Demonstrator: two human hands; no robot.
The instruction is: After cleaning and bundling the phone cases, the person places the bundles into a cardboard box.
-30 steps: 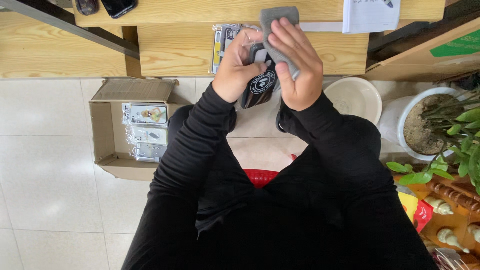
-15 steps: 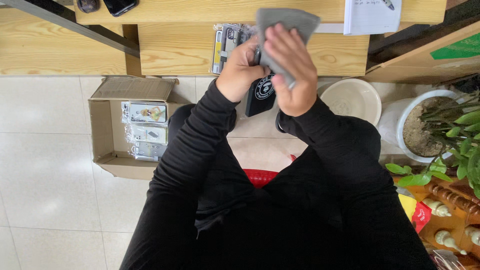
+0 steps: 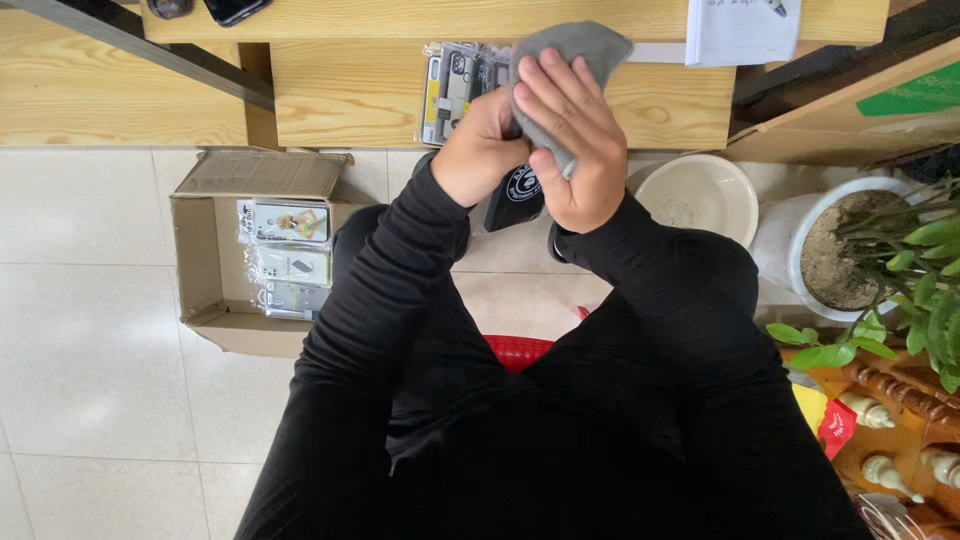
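My right hand was closed round a grey cloth, fingers pressing it flat onto the black phone case I was wiping. My left hand gripped the case from the 9 o'clock side, thumb and fingers wrapped tight, so both hands were full, neither open. The case sat between them, up near the wooden desk edge at 12 o'clock, only its lower end w/ a round white mark showing below my palms.

To do this bit well, I reckoned: keep the left grip firm so the case didn't twist, press thru the cloth w/ flat fingers rather than tips, and work edge to edge.

Vs. half a sec earlier, the cloth had slid further over the case and my right fingers had spread wider across it; the hands sat about the same spot. A full sec back more of the case was showing, incl. the camera cutout.

Cardboard box of packaged cases lay at 9 o'clock on the tile floor; white basin and potted plant at 3 o'clock.
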